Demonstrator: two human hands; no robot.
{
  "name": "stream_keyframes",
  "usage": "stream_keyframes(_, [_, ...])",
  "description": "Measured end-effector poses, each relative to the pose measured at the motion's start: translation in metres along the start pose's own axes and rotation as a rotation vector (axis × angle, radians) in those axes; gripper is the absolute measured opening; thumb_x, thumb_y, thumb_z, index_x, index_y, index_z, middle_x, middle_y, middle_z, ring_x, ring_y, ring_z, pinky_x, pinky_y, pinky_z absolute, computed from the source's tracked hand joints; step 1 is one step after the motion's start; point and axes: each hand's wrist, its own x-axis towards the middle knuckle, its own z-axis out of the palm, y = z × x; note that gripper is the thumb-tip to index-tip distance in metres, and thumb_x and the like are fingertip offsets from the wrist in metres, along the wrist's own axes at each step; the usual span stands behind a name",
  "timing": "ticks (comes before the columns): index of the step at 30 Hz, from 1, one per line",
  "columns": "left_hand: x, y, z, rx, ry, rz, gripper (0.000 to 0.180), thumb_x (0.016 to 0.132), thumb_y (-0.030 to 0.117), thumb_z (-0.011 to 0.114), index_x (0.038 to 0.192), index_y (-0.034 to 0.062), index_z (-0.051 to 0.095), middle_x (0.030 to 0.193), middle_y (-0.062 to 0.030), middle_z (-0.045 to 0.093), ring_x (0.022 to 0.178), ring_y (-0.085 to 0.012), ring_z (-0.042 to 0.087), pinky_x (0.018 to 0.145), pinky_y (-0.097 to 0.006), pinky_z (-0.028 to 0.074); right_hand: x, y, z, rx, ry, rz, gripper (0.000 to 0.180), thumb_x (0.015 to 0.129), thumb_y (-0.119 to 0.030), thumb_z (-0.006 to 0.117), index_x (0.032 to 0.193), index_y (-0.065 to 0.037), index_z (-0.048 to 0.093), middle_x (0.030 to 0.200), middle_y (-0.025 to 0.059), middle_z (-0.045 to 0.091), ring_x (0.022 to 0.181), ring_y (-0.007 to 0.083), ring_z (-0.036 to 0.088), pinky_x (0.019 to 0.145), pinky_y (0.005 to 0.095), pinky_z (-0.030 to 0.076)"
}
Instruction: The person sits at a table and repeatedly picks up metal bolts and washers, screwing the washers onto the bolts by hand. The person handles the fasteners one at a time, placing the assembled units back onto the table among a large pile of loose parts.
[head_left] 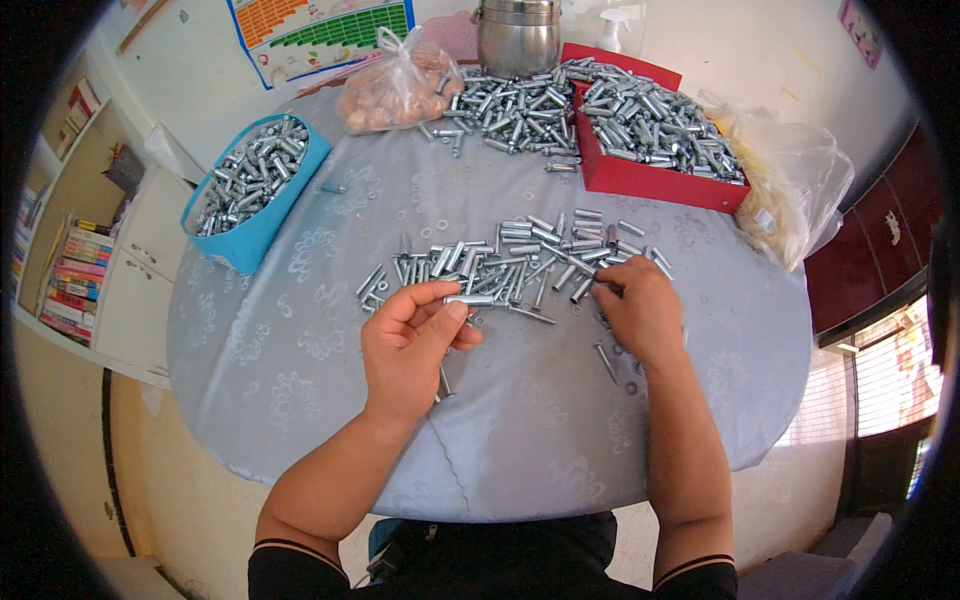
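Grey tablecloth (300, 400): your left hand (410, 345) pinches a metal sleeve (470, 299), right hand (640, 310) seemingly picking from the loose pile (520, 260); blue bin (250, 190) part-filled, plenty left.

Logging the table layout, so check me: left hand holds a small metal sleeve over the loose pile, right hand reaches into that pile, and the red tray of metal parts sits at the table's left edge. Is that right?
Not quite. In the head view the red tray sits at the far right; the container at the left edge is a blue tray. The rest stands: the left hand holds a metal sleeve, and the right hand reaches into the loose pile.
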Motion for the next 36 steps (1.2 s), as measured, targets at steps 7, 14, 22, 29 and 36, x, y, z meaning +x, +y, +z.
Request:
stream_keyframes(7, [-0.002, -0.007, 0.002, -0.015, -0.05, -0.007, 0.02, 0.091, 0.005, 0.062, 0.109, -0.0014, 0.062, 0.089, -0.01, 0.069, 0.071, -0.0156, 0.067, 0.062, -0.027, 0.055, 0.001, 0.0, 0.007, 0.042, 0.015, -0.014, 0.013, 0.076, -0.012, 0.069, 0.088, -0.006, 0.07, 0.088, 0.0115, 0.063, 0.082, 0.03, 0.062, 0.072, 0.039, 0.049])
stream_keyframes(14, [-0.003, -0.009, 0.007, -0.042, -0.079, -0.058, 0.021, 0.09, 0.005, 0.064, 0.11, -0.0012, 0.063, 0.091, -0.0097, 0.07, 0.074, -0.0158, 0.068, 0.064, -0.027, 0.056, -0.009, -0.016, -0.005, 0.498, -0.066, 0.081, 0.01, 0.079, -0.007, 0.069, 0.087, -0.003, 0.065, 0.083, 0.0073, 0.066, 0.07, 0.0171, 0.062, 0.065, 0.0304, 0.049])
stream_keyframes(22, [-0.003, -0.01, 0.008, 0.015, -0.095, -0.081, 0.019, 0.089, 0.002, 0.064, 0.108, -0.0012, 0.064, 0.092, -0.0094, 0.069, 0.076, -0.0158, 0.068, 0.067, -0.027, 0.056, -0.027, -0.051, 0.006, 1.211, -0.195, 0.111, 0.008, 0.085, 0.0, 0.067, 0.09, 0.0, 0.06, 0.093, 0.0057, 0.067, 0.075, 0.007, 0.06, 0.068, 0.0223, 0.049])
stream_keyframes(29, [-0.004, -0.016, 0.009, -0.019, -0.125, -0.066, 0.018, 0.089, 0.002, 0.065, 0.107, -0.0015, 0.065, 0.091, -0.009, 0.069, 0.077, -0.0156, 0.068, 0.069, -0.026, 0.056, -0.03, -0.053, 0.009, 1.209, -0.263, 0.093, 0.01, 0.083, 0.002, 0.068, 0.089, 0.0, 0.061, 0.102, 0.0065, 0.067, 0.079, 0.0064, 0.059, 0.07, 0.0222, 0.05])
stream_keyframes(36, [-0.005, -0.015, 0.007, -0.021, -0.129, -0.054, 0.017, 0.089, 0.001, 0.065, 0.105, -0.0016, 0.065, 0.092, -0.0097, 0.07, 0.077, -0.0161, 0.068, 0.068, -0.027, 0.056, -0.033, -0.058, 0.008, 1.188, -0.256, 0.068, 0.011, 0.083, 0.002, 0.07, 0.09, -0.001, 0.063, 0.102, 0.0049, 0.066, 0.077, 0.0064, 0.059, 0.066, 0.0211, 0.05])
